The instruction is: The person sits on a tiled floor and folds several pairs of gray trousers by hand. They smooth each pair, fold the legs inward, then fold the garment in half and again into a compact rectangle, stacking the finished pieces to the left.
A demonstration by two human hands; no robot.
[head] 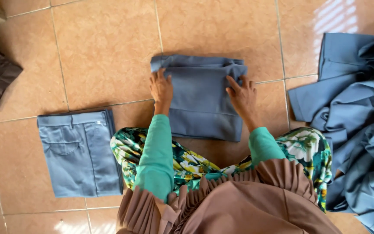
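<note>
At the centre of the frame a folded blue-grey garment (202,102) lies on the tiled floor (104,52). The left hand (161,88) and right hand (242,98) rest flat on its side edges, each grip spread open, clasping nothing. Folded trousers (79,154) lie at lower left, and a loose pile of blue clothes (356,117) fills the right.

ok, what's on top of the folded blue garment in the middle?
Both hands press flat on the folded blue garment: left hand at its left edge, right hand at its right. Nothing else lies on it. Beneath it only tiled floor shows around; what it covers is hidden.
</note>
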